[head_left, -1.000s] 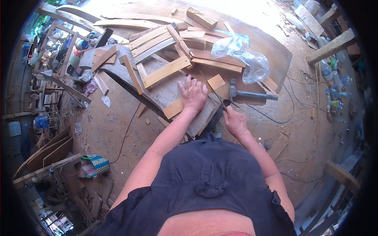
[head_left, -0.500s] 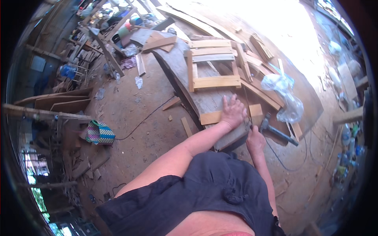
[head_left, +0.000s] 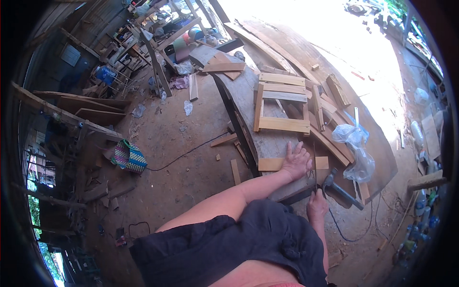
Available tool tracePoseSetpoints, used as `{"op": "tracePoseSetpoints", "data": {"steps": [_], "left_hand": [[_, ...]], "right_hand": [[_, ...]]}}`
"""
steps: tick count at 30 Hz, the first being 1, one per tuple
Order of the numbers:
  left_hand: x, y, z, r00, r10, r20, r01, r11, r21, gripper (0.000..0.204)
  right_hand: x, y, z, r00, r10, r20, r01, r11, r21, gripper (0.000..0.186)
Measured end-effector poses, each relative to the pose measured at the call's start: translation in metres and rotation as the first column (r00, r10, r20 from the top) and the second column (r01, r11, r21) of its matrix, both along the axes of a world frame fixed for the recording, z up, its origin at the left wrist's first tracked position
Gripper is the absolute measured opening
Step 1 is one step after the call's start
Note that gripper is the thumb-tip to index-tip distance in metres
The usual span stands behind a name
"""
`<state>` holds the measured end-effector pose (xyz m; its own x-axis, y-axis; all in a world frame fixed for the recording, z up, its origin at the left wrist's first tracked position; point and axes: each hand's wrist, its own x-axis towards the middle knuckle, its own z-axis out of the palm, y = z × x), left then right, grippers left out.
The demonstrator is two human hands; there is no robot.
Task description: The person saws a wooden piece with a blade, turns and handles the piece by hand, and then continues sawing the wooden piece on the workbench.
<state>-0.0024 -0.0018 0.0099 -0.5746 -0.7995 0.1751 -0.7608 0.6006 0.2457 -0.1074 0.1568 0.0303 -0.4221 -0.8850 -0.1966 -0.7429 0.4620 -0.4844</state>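
Observation:
A short light wooden board (head_left: 270, 164) lies across the near end of the grey bench top (head_left: 279, 146). My left hand (head_left: 296, 165) presses down on it, fingers stretched out and spread. Just right of that hand, a thin saw blade (head_left: 314, 165) is seen nearly edge-on, crossing the board. My right hand (head_left: 317, 204) is closed around the saw's near end; its grip hides the handle. Close to the right of the saw lies a hammer (head_left: 342, 190) with a dark handle.
Beyond my left hand lies a slatted wooden frame (head_left: 284, 125). Loose strips and a clear plastic bag (head_left: 356, 148) lie to its right. A woven basket (head_left: 129, 157) sits at the left, with a dark cord (head_left: 189, 153) running across the floor. Planks (head_left: 100, 117) lean farther left.
My right hand has drawn back a little toward me with the saw. My left hand stays on the board. The whole view has shifted, so everything sits lower and farther right.

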Motion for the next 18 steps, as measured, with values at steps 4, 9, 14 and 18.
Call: {"op": "tracePoseSetpoints", "data": {"steps": [4,9,14,18], "left_hand": [[-0.005,0.002,0.010,1.000,-0.006,0.004,0.006,0.998,0.055,0.031],[-0.006,0.003,0.005,1.000,-0.029,0.002,0.029,0.997,0.065,0.029],[0.001,0.000,0.002,1.000,0.000,0.006,0.000,0.998,0.065,0.030],[-0.002,0.002,0.006,1.000,-0.006,-0.011,0.007,0.997,0.075,0.030]], "right_hand": [[-0.005,0.052,0.007,0.999,-0.004,0.033,0.000,0.993,0.119,0.018],[-0.006,-0.013,-0.007,0.999,-0.007,-0.039,0.008,1.000,0.026,0.017],[0.002,0.008,0.004,0.998,0.019,-0.054,-0.020,1.000,-0.011,0.016],[0.002,0.039,0.010,1.000,-0.002,-0.020,0.002,1.000,0.012,0.015]]}}
